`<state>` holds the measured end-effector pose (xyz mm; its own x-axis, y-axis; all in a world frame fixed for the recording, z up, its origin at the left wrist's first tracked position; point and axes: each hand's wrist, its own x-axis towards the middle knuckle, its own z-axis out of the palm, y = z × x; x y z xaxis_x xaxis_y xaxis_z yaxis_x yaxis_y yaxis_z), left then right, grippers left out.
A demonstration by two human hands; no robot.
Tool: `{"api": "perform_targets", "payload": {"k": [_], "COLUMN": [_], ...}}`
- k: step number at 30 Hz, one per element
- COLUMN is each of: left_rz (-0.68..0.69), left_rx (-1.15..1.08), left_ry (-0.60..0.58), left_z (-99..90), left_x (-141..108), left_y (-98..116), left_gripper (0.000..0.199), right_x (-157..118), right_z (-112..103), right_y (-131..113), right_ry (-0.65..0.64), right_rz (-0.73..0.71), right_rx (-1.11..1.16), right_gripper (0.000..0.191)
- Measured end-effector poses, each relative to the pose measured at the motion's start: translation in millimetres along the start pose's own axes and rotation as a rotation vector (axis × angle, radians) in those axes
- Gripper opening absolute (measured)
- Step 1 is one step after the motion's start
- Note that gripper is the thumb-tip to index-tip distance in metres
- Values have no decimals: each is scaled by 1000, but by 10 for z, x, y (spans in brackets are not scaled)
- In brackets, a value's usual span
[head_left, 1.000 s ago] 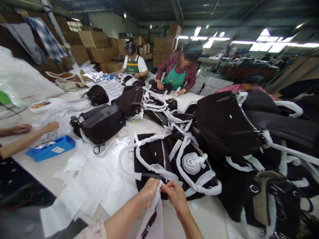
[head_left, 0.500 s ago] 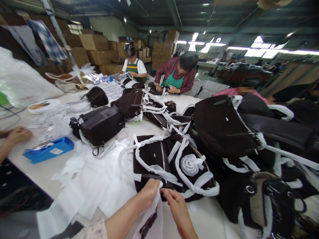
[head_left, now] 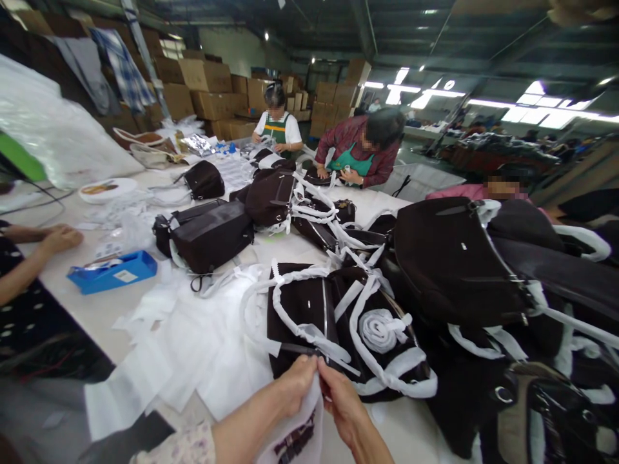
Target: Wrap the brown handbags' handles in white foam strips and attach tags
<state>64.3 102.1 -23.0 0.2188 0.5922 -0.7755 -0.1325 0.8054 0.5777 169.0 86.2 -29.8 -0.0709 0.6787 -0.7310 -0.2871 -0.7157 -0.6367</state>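
Observation:
My left hand (head_left: 296,385) and my right hand (head_left: 341,403) pinch the top edge of a white non-woven fabric sheet (head_left: 302,441) with dark print showing through it. My fingers nearly meet at that edge. Just beyond them lies a dark brown handbag (head_left: 302,319), bound with white fabric strips (head_left: 309,328). A rolled white fabric strap (head_left: 380,330) rests on the bag. The hands touch the bag's near edge or sit very close; I cannot tell which.
Loose white non-woven sheets (head_left: 184,351) cover the table to my left. Several dark bags (head_left: 459,261) pile up on the right. A blue tray (head_left: 112,272) sits left, near a co-worker's hand (head_left: 62,240). Other co-workers (head_left: 360,147) handle bags across the table. Cardboard cartons (head_left: 206,90) stack behind.
The whole view has shifted slightly, with the scene sliding right. My right hand has risen back to the fabric's edge beside my left hand. The co-worker's hand at left has moved slightly.

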Motion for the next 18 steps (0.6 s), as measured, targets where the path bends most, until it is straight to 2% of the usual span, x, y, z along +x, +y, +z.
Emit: {"api": "perform_targets", "payload": {"k": [3, 6, 8, 10, 13, 15, 17, 18], "left_rz": [-95, -140, -138, -128, -192, -194, -124, -91], "left_rx": [-101, -195, -225, -212, -38, 73, 112, 116], "left_ry": [37, -70, -98, -114, -195, -287, -347, -345], "left_z": [37, 57, 35, -31, -213, -343, -424, -439], "left_x": [-56, -84, -65, -27, 10, 2, -19, -27], "left_y": [37, 42, 32, 38, 103, 157, 187, 189], "left_gripper": [55, 71, 72, 69, 61, 42, 20, 21], "right_x": [52, 104, 126, 136, 135, 127, 115, 107], "right_z": [8, 3, -15, -41, -78, -91, -88, -81], "right_y": [60, 97, 95, 80, 56, 39, 16, 2], "right_ry": [-74, -111, -111, -107, -124, -146, -152, -150], "right_rz": [29, 9, 8, 29, 81, 105, 119, 126], "right_rx": [92, 111, 98, 93, 93, 93, 95, 94], "right_gripper": [40, 36, 34, 33, 33, 33, 32, 32]}}
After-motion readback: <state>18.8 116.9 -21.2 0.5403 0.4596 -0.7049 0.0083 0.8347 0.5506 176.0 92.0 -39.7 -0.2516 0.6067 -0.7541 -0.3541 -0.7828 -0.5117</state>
